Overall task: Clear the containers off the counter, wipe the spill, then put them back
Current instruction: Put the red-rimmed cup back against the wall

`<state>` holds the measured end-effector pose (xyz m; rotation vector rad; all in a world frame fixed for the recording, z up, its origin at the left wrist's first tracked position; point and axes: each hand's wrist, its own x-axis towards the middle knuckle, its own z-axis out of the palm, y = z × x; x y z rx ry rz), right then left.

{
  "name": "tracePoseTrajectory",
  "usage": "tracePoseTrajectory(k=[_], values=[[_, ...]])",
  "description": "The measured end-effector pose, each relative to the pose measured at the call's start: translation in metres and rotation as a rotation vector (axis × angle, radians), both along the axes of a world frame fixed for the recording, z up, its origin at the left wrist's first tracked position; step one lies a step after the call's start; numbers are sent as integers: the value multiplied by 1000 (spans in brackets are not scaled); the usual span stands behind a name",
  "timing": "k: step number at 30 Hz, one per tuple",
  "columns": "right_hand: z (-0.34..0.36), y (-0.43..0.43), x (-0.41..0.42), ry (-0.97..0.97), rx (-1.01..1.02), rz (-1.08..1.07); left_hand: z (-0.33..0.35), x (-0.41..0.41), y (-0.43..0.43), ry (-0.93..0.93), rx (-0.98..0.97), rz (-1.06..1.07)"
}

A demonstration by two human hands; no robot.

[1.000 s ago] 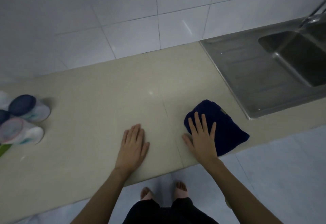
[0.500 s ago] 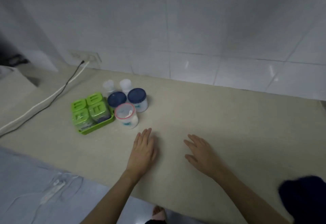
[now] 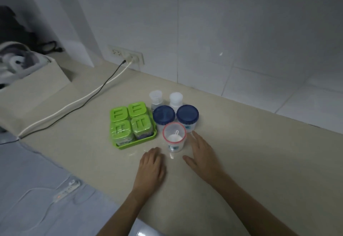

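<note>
The containers stand grouped at 11 o'clock from the hands, probably for easy lifting. The right hand, fingers spread and holding nothing, sits just beside the red-rimmed jar, likely to grasp it; the left hand lies flat and empty on the counter.

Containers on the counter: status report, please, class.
Left hand flat on counter, empty. Right hand open beside red-rimmed jar, not gripping. Containers not yet moved. Nothing in the way.
</note>
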<state>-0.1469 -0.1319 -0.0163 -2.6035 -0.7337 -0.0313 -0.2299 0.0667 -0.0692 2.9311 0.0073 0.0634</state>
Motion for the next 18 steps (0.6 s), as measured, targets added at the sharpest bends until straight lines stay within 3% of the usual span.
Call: tracePoseTrajectory(k=[9, 18], values=[[-1, 69, 23, 2, 165, -143, -17, -3, 8, 34, 8, 36], [3, 27, 21, 0, 279, -150, -15, 3, -4, -63, -106, 41]])
